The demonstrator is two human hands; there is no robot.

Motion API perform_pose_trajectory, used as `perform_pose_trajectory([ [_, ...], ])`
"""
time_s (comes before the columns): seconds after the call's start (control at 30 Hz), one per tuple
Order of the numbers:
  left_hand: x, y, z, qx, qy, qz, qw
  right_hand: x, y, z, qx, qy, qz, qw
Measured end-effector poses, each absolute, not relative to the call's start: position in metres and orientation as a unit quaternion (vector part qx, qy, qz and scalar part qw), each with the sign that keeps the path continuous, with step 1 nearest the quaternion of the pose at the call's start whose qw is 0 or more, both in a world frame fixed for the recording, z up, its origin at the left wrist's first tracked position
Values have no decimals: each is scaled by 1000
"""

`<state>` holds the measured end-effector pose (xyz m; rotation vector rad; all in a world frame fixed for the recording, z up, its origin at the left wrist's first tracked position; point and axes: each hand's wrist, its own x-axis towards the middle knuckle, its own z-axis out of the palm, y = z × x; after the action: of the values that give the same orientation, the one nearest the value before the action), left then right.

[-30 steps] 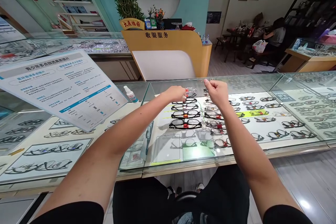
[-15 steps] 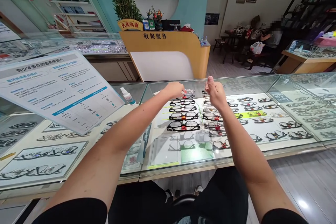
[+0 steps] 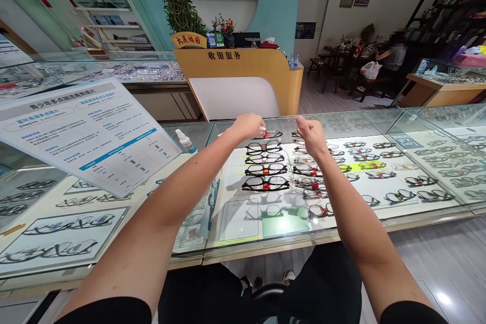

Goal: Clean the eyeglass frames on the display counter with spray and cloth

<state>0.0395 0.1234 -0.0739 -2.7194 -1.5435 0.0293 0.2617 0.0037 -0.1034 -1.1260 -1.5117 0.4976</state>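
- While the left hand (image 3: 248, 126) bends, fingers curled, over the far end of a column of dark-framed glasses (image 3: 266, 169) at the frame's centre, whether it pinches a pair I cannot tell.
- Just right of centre, the right hand (image 3: 313, 137) is curled with its thumb raised; its grip is hidden.
- Across the middle, the glass case (image 3: 268, 246) contains rows of spectacles (image 3: 383, 174) on pale boards to the right and a green panel (image 3: 285, 220) at lower centre.
- At left, a printed sheet (image 3: 89, 134) blocks part of the neighbouring case's contents; a white bottle (image 3: 186, 142) stands beside it.
- The right forearm (image 3: 355, 207) partly covers a second column.
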Motion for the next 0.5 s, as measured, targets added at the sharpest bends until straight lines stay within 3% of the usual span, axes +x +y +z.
perform_pose_trajectory([
  [0.17,32,107,-65,-859,-510,-47,19,253,5,-114,-515,-658,169,522],
  [0.37,18,85,-57,-839,-536,-84,33,235,17,-125,-582,-788,27,198],
  [0.5,-9,56,-31,-818,-551,-161,30,211,32,-120,-558,-823,0,107],
])
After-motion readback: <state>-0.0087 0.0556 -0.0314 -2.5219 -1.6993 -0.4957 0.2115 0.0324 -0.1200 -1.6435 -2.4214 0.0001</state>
